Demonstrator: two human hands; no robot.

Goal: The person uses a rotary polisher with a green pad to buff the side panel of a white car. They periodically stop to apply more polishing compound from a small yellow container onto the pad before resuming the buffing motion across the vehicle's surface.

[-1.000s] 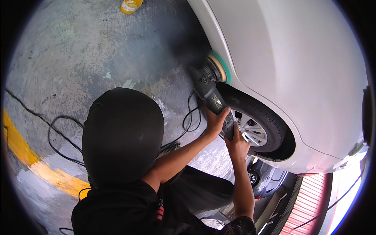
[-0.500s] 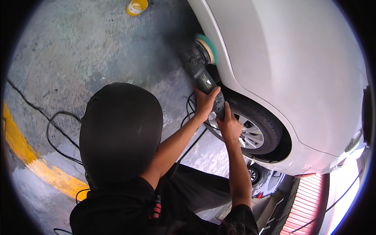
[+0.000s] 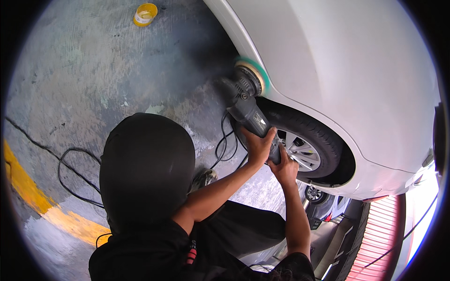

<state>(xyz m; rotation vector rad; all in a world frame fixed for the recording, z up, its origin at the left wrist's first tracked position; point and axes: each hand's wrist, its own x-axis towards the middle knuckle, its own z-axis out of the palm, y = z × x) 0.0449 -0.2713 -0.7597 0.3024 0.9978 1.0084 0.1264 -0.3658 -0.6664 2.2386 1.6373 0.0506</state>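
A big white car (image 3: pixel 337 70) fills the right side, with its side bulging out toward the person. Under its round arch sits a wheel (image 3: pixel 304 157) with silver spokes and a black tyre (image 3: pixel 326 138). Next in size is the polisher (image 3: pixel 253 117), a long, dark tool in front of the wheel, beside the car. It is already in both hands, so there is no gap between it and the fingers. It slants, with its head up and to the left, away from the person, and its handle (image 3: pixel 273 149) down and to the right. The left hand (image 3: pixel 258 146) is nearer the head; the right hand (image 3: pixel 284 169) is at the tail end. The tool looks black and dark gray, with a small pale label (image 3: pixel 260 121) on its body. On its head is a round pad (image 3: pixel 260 75), green on its face with a cream band behind, turned to the car's edge just past the arch. It looks close against the car, but I cannot tell if it touches. The fingers of both hands are curled around the tool, the left thumb lying on top; those underneath are hidden.
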